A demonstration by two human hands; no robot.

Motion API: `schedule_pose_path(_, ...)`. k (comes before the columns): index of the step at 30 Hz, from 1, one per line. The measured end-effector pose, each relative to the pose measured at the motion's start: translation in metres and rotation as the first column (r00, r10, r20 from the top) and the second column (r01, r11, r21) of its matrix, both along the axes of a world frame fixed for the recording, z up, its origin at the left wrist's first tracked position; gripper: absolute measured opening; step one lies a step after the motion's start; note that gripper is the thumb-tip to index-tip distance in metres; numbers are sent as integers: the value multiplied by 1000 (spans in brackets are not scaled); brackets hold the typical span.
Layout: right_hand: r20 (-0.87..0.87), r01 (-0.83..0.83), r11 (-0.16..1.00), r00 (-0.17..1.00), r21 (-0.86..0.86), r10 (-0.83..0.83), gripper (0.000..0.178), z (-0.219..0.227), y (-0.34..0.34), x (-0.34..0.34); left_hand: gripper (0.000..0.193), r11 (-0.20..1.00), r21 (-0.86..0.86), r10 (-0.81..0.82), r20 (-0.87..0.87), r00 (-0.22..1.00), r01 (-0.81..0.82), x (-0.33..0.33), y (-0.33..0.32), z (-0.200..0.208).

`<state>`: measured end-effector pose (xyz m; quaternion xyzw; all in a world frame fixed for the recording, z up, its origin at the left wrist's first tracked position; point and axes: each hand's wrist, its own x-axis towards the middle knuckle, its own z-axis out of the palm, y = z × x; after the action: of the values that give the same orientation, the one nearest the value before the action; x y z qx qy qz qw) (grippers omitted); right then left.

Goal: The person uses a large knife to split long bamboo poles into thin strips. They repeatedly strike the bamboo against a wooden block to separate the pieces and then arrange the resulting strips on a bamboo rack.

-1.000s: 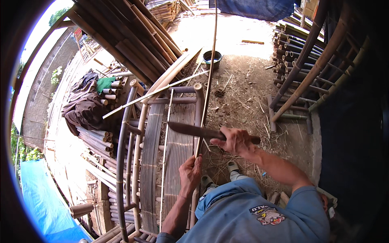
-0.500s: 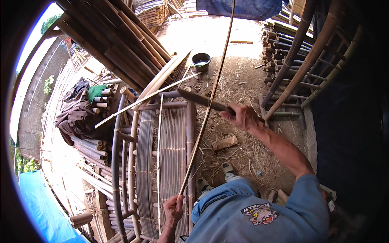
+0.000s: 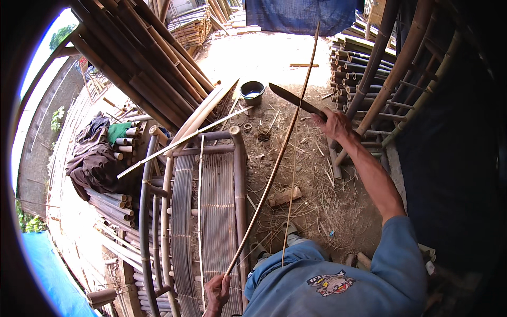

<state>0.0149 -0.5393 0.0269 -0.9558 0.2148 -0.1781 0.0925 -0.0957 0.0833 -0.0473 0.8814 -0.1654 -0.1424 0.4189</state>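
My left hand (image 3: 216, 289) is closed round the lower end of a long bamboo strip (image 3: 264, 198), which slants up and away to the right. In my right hand (image 3: 334, 126) is the handle of a machete (image 3: 288, 96), its broad dark blade pointing up and left. The blade crosses the strip toward its far end; whether the edge touches it I cannot tell. From near that crossing a thin sliver (image 3: 291, 195) hangs down to my lap. Left of the strip stands a bamboo bench (image 3: 240, 174) with a slatted surface (image 3: 217, 211).
A dark bucket (image 3: 252, 94) stands beyond the bench. A pale strip (image 3: 158, 154) lies across the bench's far end. Bamboo poles (image 3: 142, 58) lean at the upper left, with more stacked (image 3: 348, 74) at the right. Shavings and a wood block (image 3: 285, 196) lie on the ground.
My right hand has moved up and slightly right, and the machete blade now points up-left. A thin sliver now hangs beside the strip. My left hand has shifted lower.
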Motion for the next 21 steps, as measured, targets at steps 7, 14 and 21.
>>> schedule_pose_path(7, -18, 296, 953, 955, 65, -295, 75, 49, -93, -10, 30, 957, 287, 37, 38, 999, -46, -52, 120, -59)
schedule_pose_path(14, 16, 678, 708, 720, 197, -694, 86, 65, -199, -52, 29, 975, 222, -48, 69, 997, 31, -42, 126, -45)
schedule_pose_path(21, 41, -123, 963, 992, 238, 117, 74, -16, 76, -25, 76, 934, -322, -26, -493, 870, -155, 44, -76, 6)
